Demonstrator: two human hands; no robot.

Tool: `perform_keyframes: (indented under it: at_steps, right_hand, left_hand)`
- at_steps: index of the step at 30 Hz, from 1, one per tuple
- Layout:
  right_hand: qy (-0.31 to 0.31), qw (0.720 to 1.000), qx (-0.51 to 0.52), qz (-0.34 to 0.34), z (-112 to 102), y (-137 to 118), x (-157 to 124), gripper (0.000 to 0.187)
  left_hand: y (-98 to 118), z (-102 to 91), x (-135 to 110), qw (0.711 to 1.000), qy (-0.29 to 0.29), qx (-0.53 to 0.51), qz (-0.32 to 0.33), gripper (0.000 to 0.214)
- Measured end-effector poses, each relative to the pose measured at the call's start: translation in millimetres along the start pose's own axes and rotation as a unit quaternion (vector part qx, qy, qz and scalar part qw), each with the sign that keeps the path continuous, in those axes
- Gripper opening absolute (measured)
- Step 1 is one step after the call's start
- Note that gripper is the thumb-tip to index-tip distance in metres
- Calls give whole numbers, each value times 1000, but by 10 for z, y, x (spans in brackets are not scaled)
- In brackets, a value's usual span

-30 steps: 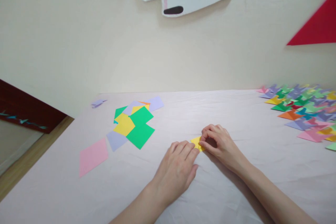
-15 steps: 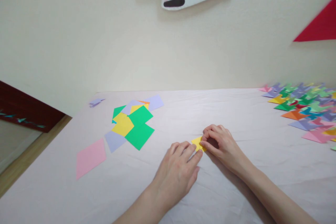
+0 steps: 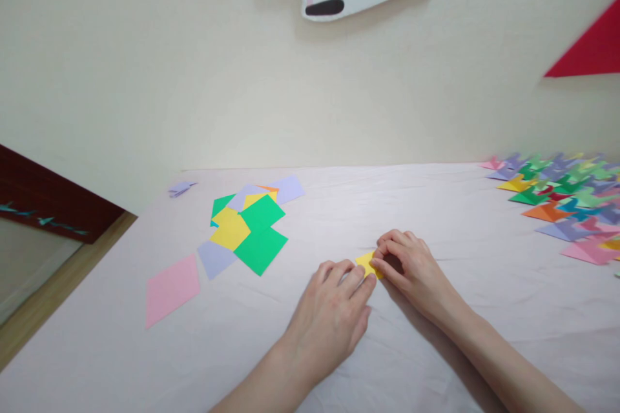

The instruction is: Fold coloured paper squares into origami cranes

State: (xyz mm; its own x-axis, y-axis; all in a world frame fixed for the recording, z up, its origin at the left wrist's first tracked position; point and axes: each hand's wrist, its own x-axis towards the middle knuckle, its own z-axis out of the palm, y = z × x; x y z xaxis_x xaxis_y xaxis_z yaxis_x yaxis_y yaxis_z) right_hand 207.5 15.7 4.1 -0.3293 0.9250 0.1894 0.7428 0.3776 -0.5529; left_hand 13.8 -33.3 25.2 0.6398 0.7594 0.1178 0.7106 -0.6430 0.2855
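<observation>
A small yellow piece of paper (image 3: 365,262) lies on the pale cloth in front of me, partly covered by my fingers. My left hand (image 3: 334,303) rests on the table with its fingers stretched out, the fingertips touching the paper's near left side. With thumb and forefinger curled together, my right hand (image 3: 407,264) pinches the paper at its right edge. The fingers hide how the sheet is folded there.
Left of my hands lies a loose pile of coloured paper squares (image 3: 261,250), with a pink sheet (image 3: 172,290) nearer me. A folded lilac paper (image 3: 181,188) sits by the far left edge. Several folded paper figures (image 3: 547,211) stand in rows at right. A wall (image 3: 339,97) rises behind the table.
The whole view has shifted slightly, so everything appears a little further right. Both hands keep nearly the same hold on the yellow paper.
</observation>
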Motion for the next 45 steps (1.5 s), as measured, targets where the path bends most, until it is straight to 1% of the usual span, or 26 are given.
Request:
perform_keyframes:
  at_steps: [8,13,15,18,21,25,34,41,43,45]
  right_hand:
    - [1,1000,-6,1,12,-7,-6,14]
    - [12,999,-31,-2,26,-7,-23,12]
    - [12,1000,-18,-3,14,0,-29,9]
    - [-3,1000,23,-2,-17,6,-39,1]
    - [-9,999,36,6,-36,1,-43,8]
    - [-3,999,35,13,-23,3,-40,10]
    - [-1,998,64,21,20,75,-27,15]
    - [10,997,71,29,37,68,-12,17]
    - [13,997,74,31,38,62,7,18]
    - [20,997,75,27,27,47,42,16]
  left_hand:
    - [18,-20,17,1000,-5,20,-1,35]
    - [63,20,30,998,-1,58,-10,36]
    - [88,37,28,997,-2,76,-16,37]
    - [117,50,26,996,-2,89,-24,36]
    - [130,53,29,996,-2,89,-29,39]
    - [134,49,36,996,-1,85,-30,39]
    - [127,61,27,996,2,85,-29,27]
    - [168,51,-17,997,20,68,-43,17]
    - [158,25,-32,998,38,38,-43,14]
    - [120,-2,-22,998,59,-16,-28,19]
